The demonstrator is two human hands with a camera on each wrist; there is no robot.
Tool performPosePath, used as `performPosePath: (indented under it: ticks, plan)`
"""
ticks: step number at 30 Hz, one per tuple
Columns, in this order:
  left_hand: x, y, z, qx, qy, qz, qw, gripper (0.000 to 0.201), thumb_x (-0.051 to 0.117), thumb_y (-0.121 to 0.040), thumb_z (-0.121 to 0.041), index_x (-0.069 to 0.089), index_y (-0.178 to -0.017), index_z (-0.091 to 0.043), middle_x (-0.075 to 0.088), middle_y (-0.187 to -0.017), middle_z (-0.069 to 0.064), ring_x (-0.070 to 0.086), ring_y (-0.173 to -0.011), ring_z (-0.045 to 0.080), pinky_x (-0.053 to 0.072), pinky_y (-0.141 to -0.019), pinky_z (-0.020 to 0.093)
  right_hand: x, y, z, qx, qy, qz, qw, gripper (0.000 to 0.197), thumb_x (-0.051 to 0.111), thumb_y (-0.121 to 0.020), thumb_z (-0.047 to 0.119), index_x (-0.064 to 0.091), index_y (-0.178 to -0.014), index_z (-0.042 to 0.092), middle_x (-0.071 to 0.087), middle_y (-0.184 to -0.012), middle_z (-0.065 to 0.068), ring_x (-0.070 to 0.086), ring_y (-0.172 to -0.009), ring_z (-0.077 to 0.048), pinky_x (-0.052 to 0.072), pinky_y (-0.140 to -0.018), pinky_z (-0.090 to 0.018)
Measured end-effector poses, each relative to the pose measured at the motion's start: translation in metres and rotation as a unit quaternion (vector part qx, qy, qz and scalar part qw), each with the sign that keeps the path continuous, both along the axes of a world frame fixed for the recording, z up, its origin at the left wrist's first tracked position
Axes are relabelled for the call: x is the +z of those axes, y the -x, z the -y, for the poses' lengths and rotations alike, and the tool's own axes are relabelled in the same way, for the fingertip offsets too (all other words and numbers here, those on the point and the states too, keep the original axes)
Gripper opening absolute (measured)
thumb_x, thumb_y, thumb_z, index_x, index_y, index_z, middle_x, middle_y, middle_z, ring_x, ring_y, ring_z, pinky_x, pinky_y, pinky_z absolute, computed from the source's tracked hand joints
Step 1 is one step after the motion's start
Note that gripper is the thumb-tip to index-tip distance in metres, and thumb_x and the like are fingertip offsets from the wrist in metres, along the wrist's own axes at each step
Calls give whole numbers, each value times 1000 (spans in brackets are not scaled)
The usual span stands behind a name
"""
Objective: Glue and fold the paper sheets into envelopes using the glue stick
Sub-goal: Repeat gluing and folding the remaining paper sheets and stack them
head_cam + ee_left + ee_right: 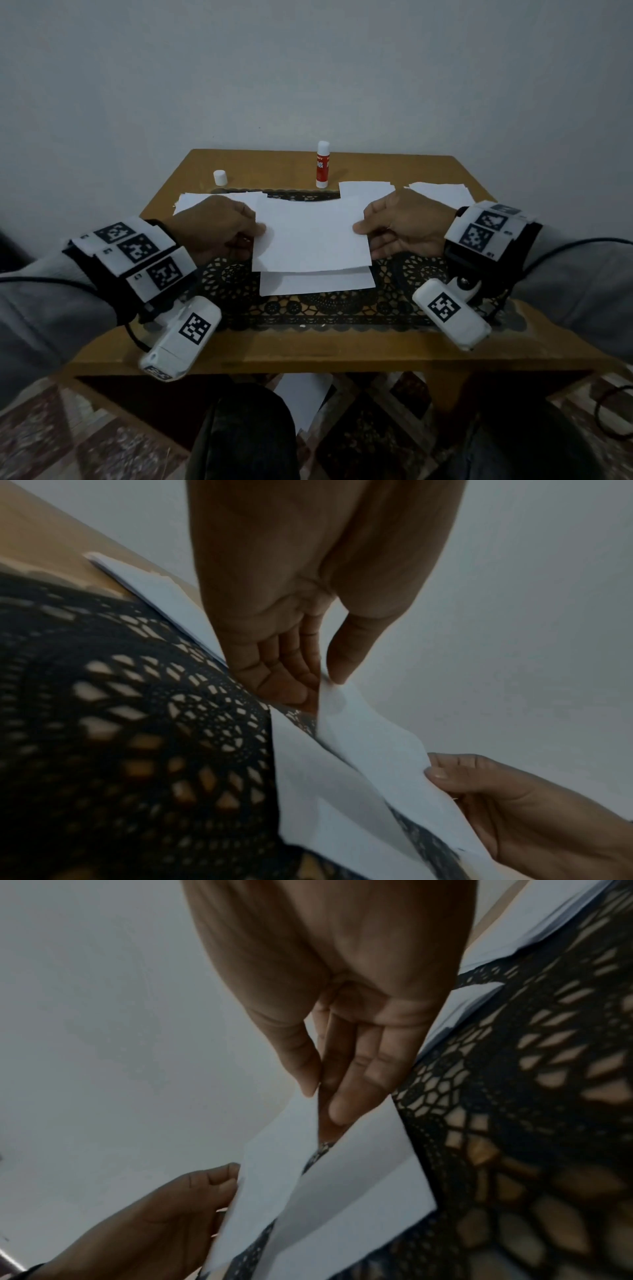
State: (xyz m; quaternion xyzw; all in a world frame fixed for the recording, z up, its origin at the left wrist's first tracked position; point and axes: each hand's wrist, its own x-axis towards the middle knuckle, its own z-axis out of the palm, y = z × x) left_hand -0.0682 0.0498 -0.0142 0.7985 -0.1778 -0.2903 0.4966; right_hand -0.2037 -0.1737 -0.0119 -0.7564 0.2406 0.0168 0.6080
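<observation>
A white paper sheet (pixel 311 236) hangs just above the table's middle, held by both hands. My left hand (pixel 219 229) pinches its left edge, thumb on top and fingers beneath, as the left wrist view shows at the sheet (pixel 373 753). My right hand (pixel 404 226) pinches the right edge the same way; in the right wrist view the thumb and fingers close on the sheet (pixel 274 1164). A second sheet (pixel 315 282) lies flat under it on the black lace mat (pixel 308 308). The red and white glue stick (pixel 322 164) stands upright at the back, uncapped, with its white cap (pixel 220 177) apart to the left.
Stacks of white paper lie at the back left (pixel 205 200), back middle-right (pixel 366 190) and far right (pixel 442 193) of the small wooden table (pixel 342 353). A grey wall rises right behind it. One more sheet (pixel 301 397) lies on the patterned floor beneath.
</observation>
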Motion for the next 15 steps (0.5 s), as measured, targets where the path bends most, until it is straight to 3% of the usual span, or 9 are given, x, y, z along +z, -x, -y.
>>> performPosePath:
  ticks: [6,10,15]
  plan:
    - [-8,-2,-4,-53,-127,83,987,23,65,-88,-13,63,-68,-3,66,-58,4,60,-49,11,48,-50,21,-9,0,3,28,84,-62,994,14,72,-86,10,63,-76,4,68,-71,-13,64,-54,-17,48,-45,-23]
    - [-8,-2,-1,-80,-186,114,973,28,66,-88,-19,64,-65,-4,65,-61,4,59,-57,16,47,-56,25,-10,-3,4,61,169,-88,980,18,72,-85,16,67,-79,1,67,-65,-7,57,-53,-14,43,-43,-20]
    - [-11,-1,1,-97,-220,135,961,26,67,-87,-26,67,-67,-8,65,-66,7,56,-61,17,45,-60,25,-12,-5,3,76,198,-108,971,19,71,-87,16,68,-86,-2,67,-69,-9,54,-55,-15,44,-49,-23]
